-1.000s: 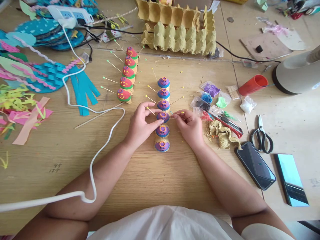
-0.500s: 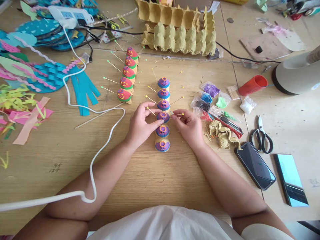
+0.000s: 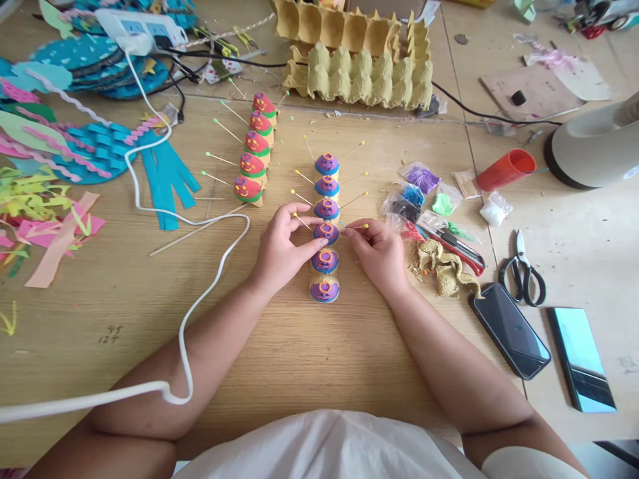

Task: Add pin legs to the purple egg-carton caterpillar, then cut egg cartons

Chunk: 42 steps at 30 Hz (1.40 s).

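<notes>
An egg-carton strip (image 3: 325, 261) stands upright in front of me, its row of cups capped with purple and blue clay, orange rings and small faces. Thin yellow-tipped sticks poke out from both sides of the farther cups. My left hand (image 3: 283, 249) grips one cup in the nearer half, thumb in front and fingers behind. On that cup's right side, my right hand (image 3: 377, 251) is closed in a pinch; a slim bluish tip shows at its fingertips, the rest hidden. One yellow-tipped stick (image 3: 366, 226) crosses over those fingers.
Red-and-green clay cups (image 3: 249, 189) with green-tipped sticks stand left. A white cable (image 3: 187, 332) crosses my left forearm. Rightward lie clay bags (image 3: 422, 178), a utility knife (image 3: 462, 251), carton scraps (image 3: 446, 276), scissors (image 3: 522, 273), two phones (image 3: 512, 332) and a red cup (image 3: 504, 169). Egg cartons (image 3: 369, 76) sit behind.
My right hand has shifted very slightly to the right. My left hand keeps its grip on the same cup, and nothing else visibly moves.
</notes>
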Each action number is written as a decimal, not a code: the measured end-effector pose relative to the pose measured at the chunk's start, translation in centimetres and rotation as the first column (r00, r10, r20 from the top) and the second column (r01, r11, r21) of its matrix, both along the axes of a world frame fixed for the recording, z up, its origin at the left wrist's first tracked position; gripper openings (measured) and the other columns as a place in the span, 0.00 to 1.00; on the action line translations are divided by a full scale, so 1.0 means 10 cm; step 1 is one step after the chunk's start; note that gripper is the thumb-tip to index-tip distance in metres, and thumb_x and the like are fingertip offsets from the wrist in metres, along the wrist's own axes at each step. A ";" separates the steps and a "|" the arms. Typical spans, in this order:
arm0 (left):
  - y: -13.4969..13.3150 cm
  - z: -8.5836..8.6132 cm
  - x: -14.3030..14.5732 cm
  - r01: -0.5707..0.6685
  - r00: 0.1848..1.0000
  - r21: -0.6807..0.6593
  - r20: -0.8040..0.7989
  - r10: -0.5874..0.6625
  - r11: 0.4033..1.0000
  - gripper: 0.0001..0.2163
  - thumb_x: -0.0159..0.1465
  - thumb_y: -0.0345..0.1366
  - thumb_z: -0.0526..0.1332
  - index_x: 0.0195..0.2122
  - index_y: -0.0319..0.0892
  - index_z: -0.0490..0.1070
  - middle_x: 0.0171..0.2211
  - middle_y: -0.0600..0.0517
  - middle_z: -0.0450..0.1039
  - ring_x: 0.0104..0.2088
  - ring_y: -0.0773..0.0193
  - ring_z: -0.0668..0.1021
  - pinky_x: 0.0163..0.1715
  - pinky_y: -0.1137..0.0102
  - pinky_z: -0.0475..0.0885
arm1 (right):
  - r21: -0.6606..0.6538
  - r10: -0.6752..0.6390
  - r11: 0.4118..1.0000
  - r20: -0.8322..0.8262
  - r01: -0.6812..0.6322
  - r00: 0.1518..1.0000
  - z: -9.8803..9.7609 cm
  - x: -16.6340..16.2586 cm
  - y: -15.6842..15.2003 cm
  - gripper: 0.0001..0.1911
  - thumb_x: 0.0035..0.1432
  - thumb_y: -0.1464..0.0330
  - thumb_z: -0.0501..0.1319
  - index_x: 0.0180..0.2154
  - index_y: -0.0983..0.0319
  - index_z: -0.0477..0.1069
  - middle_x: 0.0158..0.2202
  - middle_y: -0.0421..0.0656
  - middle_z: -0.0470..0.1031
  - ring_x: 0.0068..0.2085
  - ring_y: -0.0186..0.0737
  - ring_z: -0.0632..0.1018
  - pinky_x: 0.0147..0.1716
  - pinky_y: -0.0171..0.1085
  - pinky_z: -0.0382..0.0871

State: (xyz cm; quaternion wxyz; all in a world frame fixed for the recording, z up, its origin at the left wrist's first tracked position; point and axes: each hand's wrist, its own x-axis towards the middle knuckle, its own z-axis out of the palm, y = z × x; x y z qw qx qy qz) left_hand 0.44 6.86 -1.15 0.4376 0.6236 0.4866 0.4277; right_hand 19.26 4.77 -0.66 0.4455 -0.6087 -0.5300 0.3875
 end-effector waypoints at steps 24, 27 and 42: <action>0.01 -0.03 0.00 -0.002 1.000 -0.006 -0.016 0.002 1.000 0.24 0.58 0.32 0.71 0.52 0.49 0.63 0.49 0.50 0.79 0.51 0.57 0.82 0.60 0.54 0.71 | 0.034 0.004 0.999 0.047 -0.006 0.999 -0.02 -0.03 -0.01 0.08 0.61 0.65 0.62 0.33 0.60 0.78 0.24 0.37 0.73 0.25 0.32 0.66 0.25 0.34 0.56; 0.01 -0.04 -0.01 -0.001 1.000 -0.006 -0.021 0.001 1.000 0.24 0.58 0.33 0.71 0.52 0.49 0.63 0.48 0.50 0.80 0.51 0.57 0.82 0.60 0.54 0.70 | 0.042 0.003 0.999 0.064 -0.005 0.998 -0.03 -0.03 -0.01 0.08 0.61 0.65 0.62 0.33 0.60 0.79 0.24 0.37 0.72 0.25 0.32 0.66 0.25 0.34 0.57; 0.02 -0.04 -0.01 0.003 1.000 -0.013 -0.012 -0.003 1.000 0.24 0.58 0.32 0.71 0.52 0.48 0.63 0.50 0.50 0.79 0.51 0.58 0.82 0.59 0.57 0.71 | 0.075 -0.003 0.997 0.081 -0.003 0.997 -0.06 -0.04 -0.01 0.07 0.61 0.66 0.63 0.34 0.60 0.79 0.26 0.38 0.77 0.26 0.32 0.70 0.26 0.33 0.61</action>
